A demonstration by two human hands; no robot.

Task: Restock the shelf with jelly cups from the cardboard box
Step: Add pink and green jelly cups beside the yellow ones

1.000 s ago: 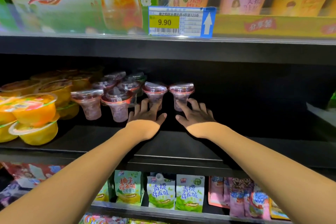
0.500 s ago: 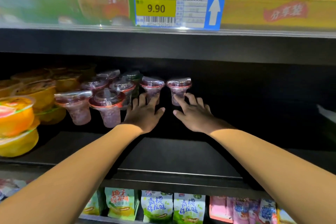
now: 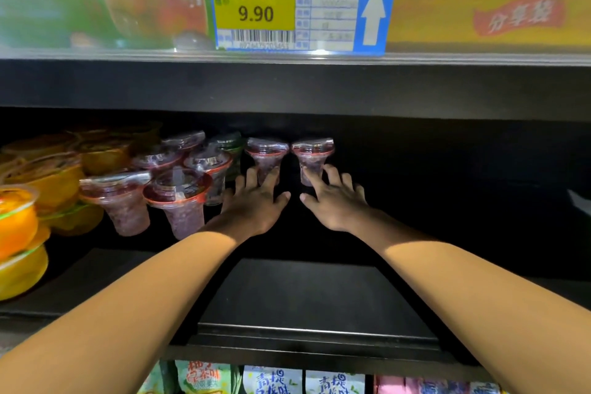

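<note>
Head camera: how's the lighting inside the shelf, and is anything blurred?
Head view: the shelf recess is dark, its back almost black; both jelly cups by the hands stay dim but readable. The forearms are brightly lit. The price tag is sharp; packages beside it look blurred.

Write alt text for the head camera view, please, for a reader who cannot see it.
Two bare hands reach deep into a dark shelf: the left hand and right hand each touch a purple jelly cup with straight fingers. More purple cups and orange cups stand to the left.

Shelf [image 3: 447, 297] open rightward — jelly cups [image 3: 179, 198] crowd left side.
</note>
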